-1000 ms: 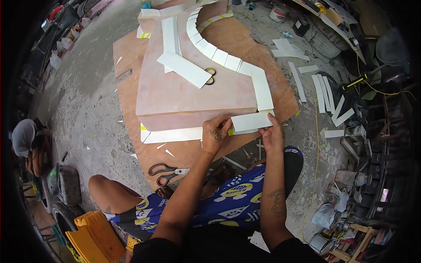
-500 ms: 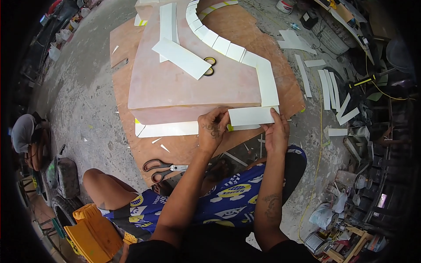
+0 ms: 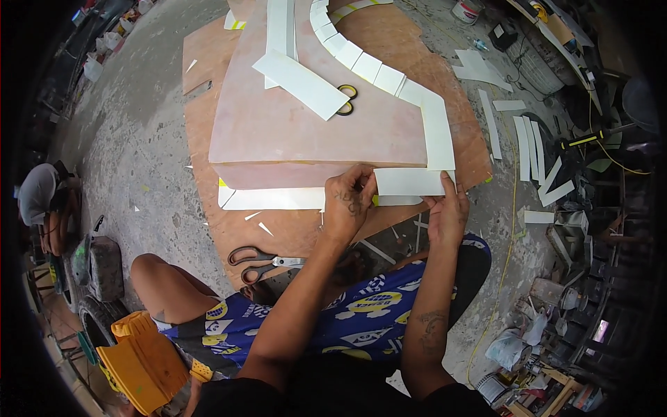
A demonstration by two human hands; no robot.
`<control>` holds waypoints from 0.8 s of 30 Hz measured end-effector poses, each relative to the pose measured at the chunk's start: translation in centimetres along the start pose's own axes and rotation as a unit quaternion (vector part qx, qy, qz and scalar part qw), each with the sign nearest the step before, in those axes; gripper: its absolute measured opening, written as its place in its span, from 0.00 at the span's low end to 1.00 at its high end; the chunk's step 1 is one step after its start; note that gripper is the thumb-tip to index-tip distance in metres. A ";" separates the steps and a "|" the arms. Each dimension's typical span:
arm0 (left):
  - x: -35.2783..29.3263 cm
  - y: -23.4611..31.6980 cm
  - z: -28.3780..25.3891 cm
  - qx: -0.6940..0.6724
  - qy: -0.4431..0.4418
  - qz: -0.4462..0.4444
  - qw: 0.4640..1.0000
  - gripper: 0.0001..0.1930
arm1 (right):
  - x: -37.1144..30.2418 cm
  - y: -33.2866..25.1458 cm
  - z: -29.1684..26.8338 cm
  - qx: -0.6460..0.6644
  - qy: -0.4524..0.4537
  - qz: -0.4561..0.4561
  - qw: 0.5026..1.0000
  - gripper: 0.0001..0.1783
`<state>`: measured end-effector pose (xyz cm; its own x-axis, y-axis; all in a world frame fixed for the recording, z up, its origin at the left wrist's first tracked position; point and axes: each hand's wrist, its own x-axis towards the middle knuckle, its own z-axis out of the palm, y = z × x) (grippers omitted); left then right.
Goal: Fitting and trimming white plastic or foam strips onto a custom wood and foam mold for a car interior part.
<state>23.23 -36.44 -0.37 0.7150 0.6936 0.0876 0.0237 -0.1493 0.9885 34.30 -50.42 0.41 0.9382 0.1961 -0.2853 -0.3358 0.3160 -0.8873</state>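
1. Largest in our view, whose middle is the clock's centre, is the grey floor (image 3: pixel 139 125), spreading all round.
2. On it lies a brown board (image 3: pixel 462 132), sweeping from ten o'clock to three.
3. On the board, at twelve, we find a pale pink form (image 3: pixel 313 135) with a curved right side.
4. A border of white pieces (image 3: pixel 379 73) follows that curve from twelve to two, apparently fitted short so it can turn.
5. Loose white strips (image 3: pixel 302 85) lie crossed on the form, between eleven and twelve, probably set there for easy reach.
6. At the centre is our left hand (image 3: pixel 347 201), its grip a narrow pinch on the held strip's left end. At three, our right hand (image 3: pixel 446 215) has a narrow grip too, thumb above, fingers below the strip's right end.
7. At eight, grey-handled shears (image 3: pixel 276 262) lie near our left forearm.
8. The held white strip (image 3: pixel 410 182), between two and three, meets the border's foot; two-ended holding seems meant to keep it level. We cannot tell whether it rests or hovers.
9. Small yellow-and-black scissors (image 3: pixel 349 101) sit at twelve, beside the loose strips.
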 end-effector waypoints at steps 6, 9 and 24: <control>0.1 -0.1 -0.1 0.032 -0.002 -0.001 0.999 0.10 | 0.0 0.3 0.3 0.003 0.016 -0.014 1.000 0.20; 0.3 0.5 -0.3 0.039 -0.023 -0.032 0.998 0.09 | 0.0 0.1 0.4 -0.007 0.024 -0.015 1.000 0.19; 2.0 0.1 -2.5 0.271 -0.052 0.312 0.909 0.18 | -0.2 -0.7 0.7 -0.058 0.010 -0.022 0.998 0.18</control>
<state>22.93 -33.29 0.25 0.7684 0.2890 0.5710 -0.0883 -0.8358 0.5419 34.28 -49.99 1.33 0.9536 0.1660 -0.2510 -0.2833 0.2141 -0.9348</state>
